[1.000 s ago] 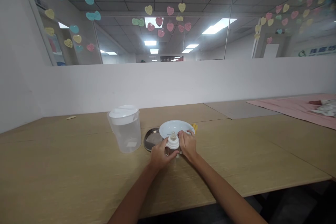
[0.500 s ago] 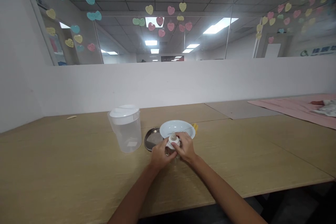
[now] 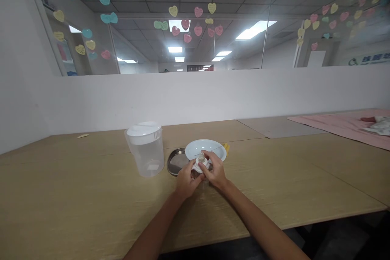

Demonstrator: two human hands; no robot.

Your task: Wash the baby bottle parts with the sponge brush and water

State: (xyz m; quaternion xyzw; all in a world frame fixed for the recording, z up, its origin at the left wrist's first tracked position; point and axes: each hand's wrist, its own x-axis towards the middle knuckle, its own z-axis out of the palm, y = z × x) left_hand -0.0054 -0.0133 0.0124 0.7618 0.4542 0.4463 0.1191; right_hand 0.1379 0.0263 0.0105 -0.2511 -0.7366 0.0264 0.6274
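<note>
A baby bottle [image 3: 201,163] with a white collar and a clear teat is held upright in front of me, its lower part mostly behind my fingers. My left hand [image 3: 188,179] is closed around the bottle's left side, just below the collar. On the right, my right hand [image 3: 215,170] grips the collar, thumb at the front and fingers near the teat. Right behind the bottle stands a white bowl [image 3: 205,144]. A round metal tray [image 3: 176,161] lies to the left of the bowl, partly covered by it.
A clear plastic pitcher [image 3: 148,154] with a white lid stands left of the tray. Something yellow [image 3: 226,148] shows behind the bowl's right edge. A pink cloth [image 3: 332,124] lies at the far right of the wooden table [image 3: 91,195]. White wall [image 3: 195,97] rises behind.
The fingers of my right hand have shifted slightly around the collar and teat. Both hands stay in nearly the same place on the bottle.
</note>
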